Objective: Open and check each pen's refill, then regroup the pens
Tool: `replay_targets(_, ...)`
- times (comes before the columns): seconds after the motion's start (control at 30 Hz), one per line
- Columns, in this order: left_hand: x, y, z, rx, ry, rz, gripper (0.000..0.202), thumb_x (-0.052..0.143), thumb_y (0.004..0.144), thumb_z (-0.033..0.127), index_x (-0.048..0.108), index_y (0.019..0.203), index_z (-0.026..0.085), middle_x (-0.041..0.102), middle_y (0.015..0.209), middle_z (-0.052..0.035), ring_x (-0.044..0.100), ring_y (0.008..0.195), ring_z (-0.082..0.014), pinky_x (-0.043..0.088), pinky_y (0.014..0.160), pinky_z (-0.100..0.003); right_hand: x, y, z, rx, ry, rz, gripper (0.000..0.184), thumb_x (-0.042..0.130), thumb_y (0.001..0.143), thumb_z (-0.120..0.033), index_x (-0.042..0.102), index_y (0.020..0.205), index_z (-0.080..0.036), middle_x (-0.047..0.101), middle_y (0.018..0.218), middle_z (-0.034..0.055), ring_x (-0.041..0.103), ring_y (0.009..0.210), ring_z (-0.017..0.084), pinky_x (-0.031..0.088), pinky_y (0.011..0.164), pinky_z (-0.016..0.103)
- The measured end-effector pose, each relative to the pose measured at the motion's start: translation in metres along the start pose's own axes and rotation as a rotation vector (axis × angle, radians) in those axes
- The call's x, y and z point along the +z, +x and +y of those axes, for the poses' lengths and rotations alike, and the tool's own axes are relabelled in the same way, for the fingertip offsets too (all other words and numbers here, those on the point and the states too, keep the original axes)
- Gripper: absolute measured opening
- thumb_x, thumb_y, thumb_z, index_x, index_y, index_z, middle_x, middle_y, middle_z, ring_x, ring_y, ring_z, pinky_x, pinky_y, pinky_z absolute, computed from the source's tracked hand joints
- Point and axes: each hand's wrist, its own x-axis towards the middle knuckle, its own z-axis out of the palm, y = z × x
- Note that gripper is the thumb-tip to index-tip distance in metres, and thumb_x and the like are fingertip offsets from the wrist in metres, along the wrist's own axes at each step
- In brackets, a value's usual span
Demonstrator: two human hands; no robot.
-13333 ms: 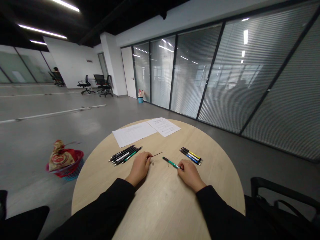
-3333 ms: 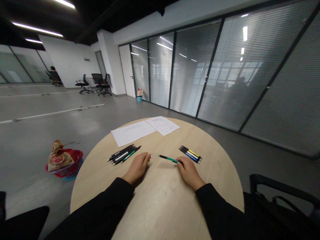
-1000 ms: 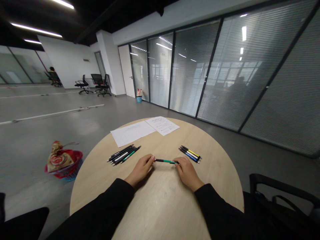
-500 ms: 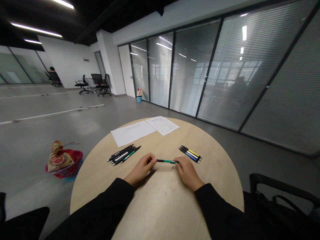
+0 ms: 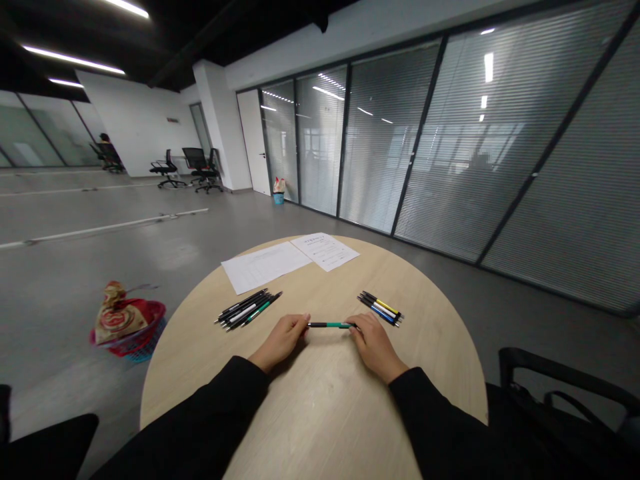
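Observation:
A slim black-and-green pen [image 5: 331, 325] lies level between my two hands, above the pale wooden round table [image 5: 320, 413]. My left hand [image 5: 280, 342] has its fingertips pinched on the pen's dark end. My right hand [image 5: 375, 347] holds the opposite end, and its fingers hide that tip. To the left, a bundle of several black, white and green pens [image 5: 247, 310] lies close to my left hand. Several yellow, blue and black pens [image 5: 380, 310] lie just beyond my right hand.
Two printed paper sheets [image 5: 265, 267] [image 5: 325, 251] lie at the table's far edge. On the floor at left stands a red basket holding a patterned bag [image 5: 123, 323]. A black chair back [image 5: 550, 373] rises at lower right, beyond the table edge.
The pen has gone from a slant under my right hand to level between both hands. My left hand has moved right onto its end. The thin dark rod seen earlier no longer shows.

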Motion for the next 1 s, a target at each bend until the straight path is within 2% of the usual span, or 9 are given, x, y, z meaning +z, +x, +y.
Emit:
replay_targets(0.1, 0.0004, 0.0006, -0.0004, 0.004, -0.006, 0.015, 0.054, 0.043, 0.089, 0.064, 0.041, 0.057, 0.020, 0.038, 0.054, 0.0040, 0.034, 0.053, -0.0120, 0.028, 0.053, -0.026, 0.0002, 0.0000, -0.0004, -0.001, 0.002, 0.005, 0.020, 0.050, 0.095, -0.014, 0.068, 0.101, -0.019, 0.070, 0.097, 0.0079, 0.058, 0.093, 0.023, 0.045, 0.087, 0.039)
replay_targets(0.23, 0.0007, 0.0007, -0.0021, 0.008, -0.061, 0.042, 0.044, 0.052, 0.087, 0.058, 0.048, 0.067, 0.019, 0.042, 0.058, 0.0044, 0.039, 0.055, -0.0122, 0.030, 0.051, -0.023, 0.0005, -0.0001, 0.0003, 0.005, 0.011, 0.000, 0.021, 0.049, 0.095, -0.015, 0.068, 0.102, -0.019, 0.071, 0.098, 0.0079, 0.058, 0.094, 0.023, 0.045, 0.088, 0.039)
replay_targets(0.47, 0.0012, -0.0019, -0.0006, 0.048, -0.326, -0.057, 0.035, 0.063, 0.085, 0.050, 0.047, 0.088, 0.019, 0.045, 0.065, 0.0073, 0.040, 0.053, -0.0085, 0.031, 0.050, -0.020, 0.0000, -0.0004, -0.0011, 0.028, 0.032, 0.005, 0.021, 0.050, 0.094, -0.015, 0.068, 0.102, -0.019, 0.071, 0.098, 0.0081, 0.060, 0.095, 0.023, 0.046, 0.088, 0.038)
replay_targets(0.6, 0.0016, -0.0017, -0.0010, 0.033, -0.286, -0.008, 0.035, 0.061, 0.085, 0.052, 0.048, 0.094, 0.020, 0.046, 0.066, 0.0072, 0.039, 0.053, -0.0088, 0.030, 0.051, -0.020, -0.0004, -0.0001, -0.0024, 0.023, 0.026, 0.015, 0.021, 0.050, 0.093, -0.014, 0.068, 0.102, -0.019, 0.071, 0.098, 0.0080, 0.059, 0.095, 0.023, 0.046, 0.089, 0.039)
replay_targets(0.7, 0.0004, 0.0000, -0.0031, 0.012, -0.160, 0.075, 0.040, 0.049, 0.089, 0.059, 0.051, 0.082, 0.019, 0.046, 0.063, 0.0051, 0.039, 0.055, -0.0111, 0.031, 0.052, -0.023, -0.0014, -0.0001, -0.0036, 0.013, 0.018, 0.020, 0.021, 0.050, 0.094, -0.014, 0.068, 0.101, -0.020, 0.071, 0.099, 0.0079, 0.058, 0.094, 0.024, 0.045, 0.089, 0.039)
replay_targets(0.83, -0.0013, 0.0015, -0.0036, -0.019, -0.044, 0.036, 0.056, 0.040, 0.089, 0.067, 0.041, 0.059, 0.020, 0.038, 0.055, 0.0038, 0.035, 0.054, -0.0122, 0.028, 0.053, -0.026, -0.0022, -0.0005, -0.0048, 0.001, 0.007, 0.005, 0.020, 0.050, 0.095, -0.014, 0.068, 0.101, -0.019, 0.070, 0.097, 0.0078, 0.058, 0.093, 0.024, 0.045, 0.088, 0.040)
replay_targets(1.0, -0.0010, 0.0006, 0.0002, 0.010, -0.040, 0.037, 0.050, 0.046, 0.088, 0.062, 0.041, 0.061, 0.021, 0.036, 0.056, 0.0047, 0.033, 0.054, -0.0119, 0.026, 0.051, -0.025, -0.0010, -0.0008, -0.0029, 0.001, 0.021, 0.003, 0.020, 0.050, 0.094, -0.014, 0.068, 0.103, -0.019, 0.071, 0.098, 0.0072, 0.057, 0.094, 0.023, 0.045, 0.088, 0.039)
